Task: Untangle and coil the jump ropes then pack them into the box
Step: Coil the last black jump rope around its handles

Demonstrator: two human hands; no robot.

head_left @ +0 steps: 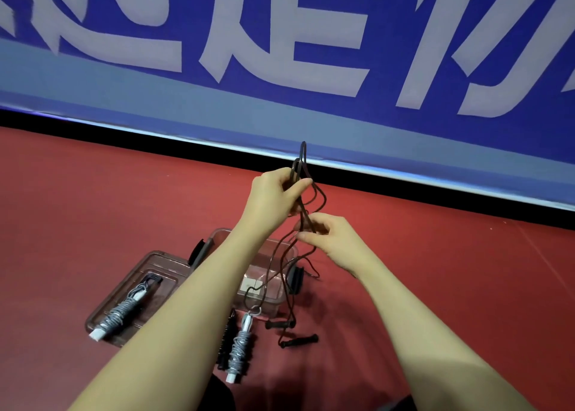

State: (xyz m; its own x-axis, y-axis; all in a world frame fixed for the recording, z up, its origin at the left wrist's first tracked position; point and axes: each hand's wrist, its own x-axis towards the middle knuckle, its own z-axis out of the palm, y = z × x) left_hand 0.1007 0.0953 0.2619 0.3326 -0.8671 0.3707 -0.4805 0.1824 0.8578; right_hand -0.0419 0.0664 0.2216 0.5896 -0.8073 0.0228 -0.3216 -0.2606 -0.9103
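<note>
Floor [435,286]: smooth red matting that carries everything here.
Nearest bundle: a grey coiled rope [238,353], wound tight round its white handles, lies on the floor closest to the person, with a black ridged bundle [226,339] just beside it on the left.
Loose handles: two short black handles [298,333] with a textured surface lie on the floor to the right, each joined to the thin cord that rises above them.
Lid [118,305]: a clear rectangular plastic lid with a pinkish tint lies flat on the left; a second grey bundle [124,309] with a white end rests on it.
Box [267,273]: a clear plastic box with dark side clasps stands just beside the lid, a small white label inside it, the writing too small to read.
Right hand [326,242]: its grip pinches the dark jump rope [303,174] low on the strands.
Left hand [277,193]: higher up, its grip is curled round the same thin, glossy cord, and a narrow loop stands above the fist.
Rope position: in the air over the box, strands hanging down.
Banner [280,37]: a blue wall panel with large pale characters, cropped and not readable.
</note>
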